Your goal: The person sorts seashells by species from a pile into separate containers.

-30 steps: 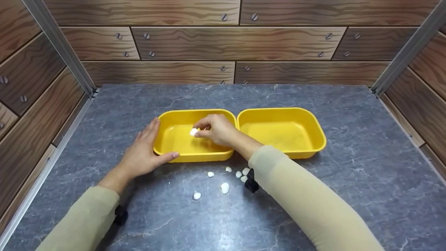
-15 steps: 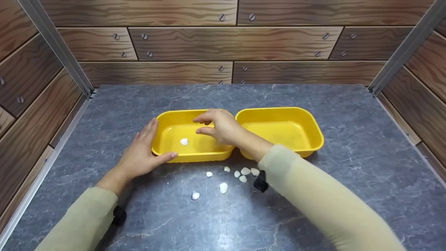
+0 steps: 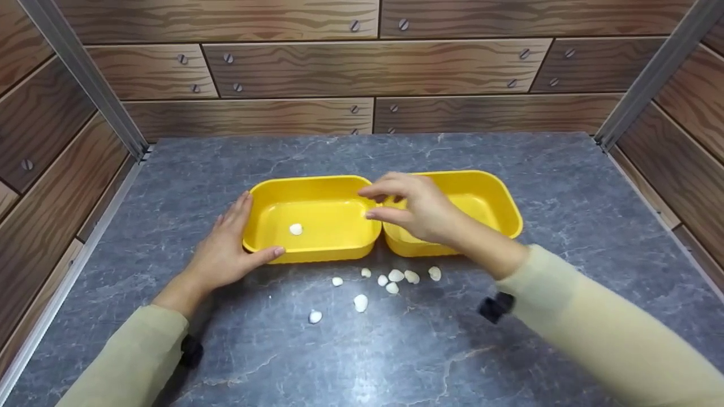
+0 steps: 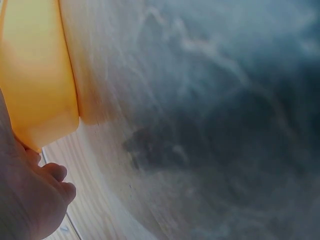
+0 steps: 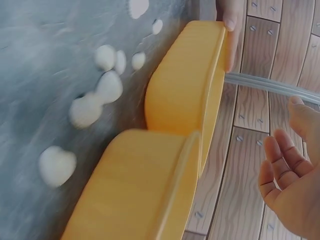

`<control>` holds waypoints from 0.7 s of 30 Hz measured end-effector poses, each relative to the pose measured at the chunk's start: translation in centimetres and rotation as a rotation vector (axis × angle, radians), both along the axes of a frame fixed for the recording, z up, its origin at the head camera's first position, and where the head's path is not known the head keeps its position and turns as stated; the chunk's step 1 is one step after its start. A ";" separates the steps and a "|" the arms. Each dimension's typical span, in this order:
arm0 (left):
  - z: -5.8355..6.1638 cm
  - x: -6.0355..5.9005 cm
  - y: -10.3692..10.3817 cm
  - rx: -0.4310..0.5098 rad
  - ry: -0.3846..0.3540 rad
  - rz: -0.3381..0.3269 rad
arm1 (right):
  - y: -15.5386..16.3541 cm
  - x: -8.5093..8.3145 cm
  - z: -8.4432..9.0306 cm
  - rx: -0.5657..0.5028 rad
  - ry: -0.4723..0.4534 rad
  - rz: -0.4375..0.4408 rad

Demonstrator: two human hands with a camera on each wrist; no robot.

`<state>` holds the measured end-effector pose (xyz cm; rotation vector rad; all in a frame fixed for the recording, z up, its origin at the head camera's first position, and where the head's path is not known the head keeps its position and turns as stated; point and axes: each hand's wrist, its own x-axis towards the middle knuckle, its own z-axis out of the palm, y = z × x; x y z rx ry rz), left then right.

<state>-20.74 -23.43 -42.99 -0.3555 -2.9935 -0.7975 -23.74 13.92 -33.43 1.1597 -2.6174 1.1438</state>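
Observation:
In the head view, my left hand rests against the left end of a yellow plastic bin, fingers along its side and thumb on the front rim. One small white seashell lies inside that bin. My right hand hovers where this bin meets a second yellow bin, with thumb and fingers apart and nothing between them. The right wrist view also has the right hand with loosely bent fingers. Part of the second bin's inside is hidden behind this hand.
Several white seashells are scattered on the grey marbled table before the bins, including a larger shell, a nearer shell and a shell at the right. Wood-patterned walls enclose the table at the back and sides.
My right hand let go of a white seashell, which now lies in the left bin. It then moved right toward the second bin. The left hand stays on the left bin.

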 end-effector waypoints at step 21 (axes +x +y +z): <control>0.2 0.1 0.1 -0.011 -0.008 0.003 | 9.0 4.7 -5.7 -0.073 -0.027 -0.062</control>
